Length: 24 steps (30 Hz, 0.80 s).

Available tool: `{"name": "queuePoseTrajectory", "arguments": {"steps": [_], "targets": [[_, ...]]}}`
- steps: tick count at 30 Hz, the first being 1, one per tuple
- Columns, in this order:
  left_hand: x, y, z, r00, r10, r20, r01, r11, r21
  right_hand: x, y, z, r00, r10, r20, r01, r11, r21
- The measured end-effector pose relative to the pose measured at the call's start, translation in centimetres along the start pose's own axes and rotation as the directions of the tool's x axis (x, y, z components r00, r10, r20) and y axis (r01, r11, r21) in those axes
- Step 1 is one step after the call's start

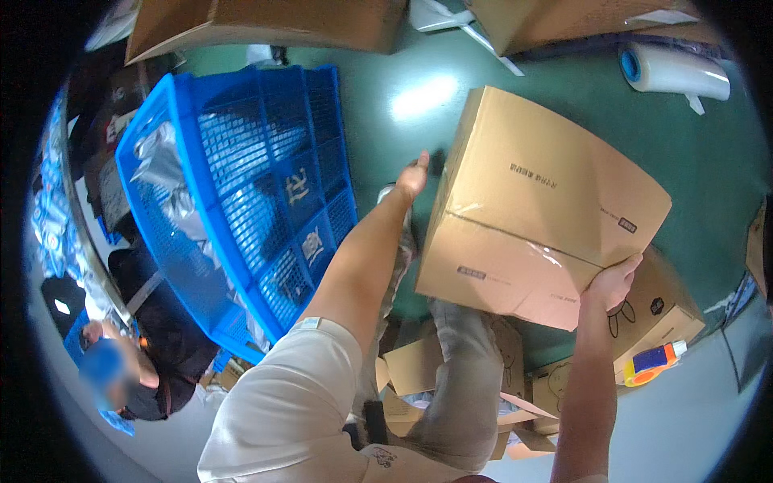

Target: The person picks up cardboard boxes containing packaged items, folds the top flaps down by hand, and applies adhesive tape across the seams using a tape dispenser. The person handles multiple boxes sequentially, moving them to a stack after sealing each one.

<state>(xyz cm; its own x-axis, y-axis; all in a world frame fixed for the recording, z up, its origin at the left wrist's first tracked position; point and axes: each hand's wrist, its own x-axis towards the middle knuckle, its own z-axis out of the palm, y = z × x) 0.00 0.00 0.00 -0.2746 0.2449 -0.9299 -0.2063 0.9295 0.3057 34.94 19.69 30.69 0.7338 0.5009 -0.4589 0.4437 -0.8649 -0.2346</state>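
Head view: a large brown corrugated cardboard box [531, 213], sealed along its seam with clear tape, is held tilted above the green floor [378, 105], between both hands. The left hand [413, 177] lies against the box's far left edge, fingers pressed together and flat on the side; its fingertips are hidden behind the box. The right hand [612, 282] grips the near lower right corner, fingers curled under the edge and the thumb on the top face. Just left of the left forearm stands a blue plastic lattice crate [241, 193], tipped, with silver foil bags [165, 173] inside. A roll of clear film [672, 71] lies at upper right. An orange-and-blue tape dispenser [652, 362] rests on a smaller cardboard box [660, 310] below the right hand. Another person [133, 362] crouches at lower left.
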Motion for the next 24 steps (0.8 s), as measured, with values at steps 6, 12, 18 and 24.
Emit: {"name": "queuePoseTrajectory", "arguments": {"steps": [6,12,18,24], "targets": [[1.1,6.7,4.7,0.995,0.006,0.096,0.015,0.975,-0.222,5.2,1.8,0.0,0.997,-0.076,-0.01,0.074,0.923,0.379],[-1.1,8.7,7.3,0.97,0.005,0.243,0.122,0.854,-0.506,13.3,5.3,-1.8,0.99,-0.129,0.051,0.086,0.858,0.507],[-4.0,8.0,6.7,0.998,-0.024,0.05,0.044,0.888,-0.458,17.2,6.4,-2.2,0.944,-0.155,0.293,-0.036,0.831,0.555],[-19.7,8.5,0.3,0.964,0.014,-0.266,-0.126,0.904,-0.408,9.1,9.1,-4.5,0.763,-0.17,0.623,-0.375,0.669,0.642]]}}
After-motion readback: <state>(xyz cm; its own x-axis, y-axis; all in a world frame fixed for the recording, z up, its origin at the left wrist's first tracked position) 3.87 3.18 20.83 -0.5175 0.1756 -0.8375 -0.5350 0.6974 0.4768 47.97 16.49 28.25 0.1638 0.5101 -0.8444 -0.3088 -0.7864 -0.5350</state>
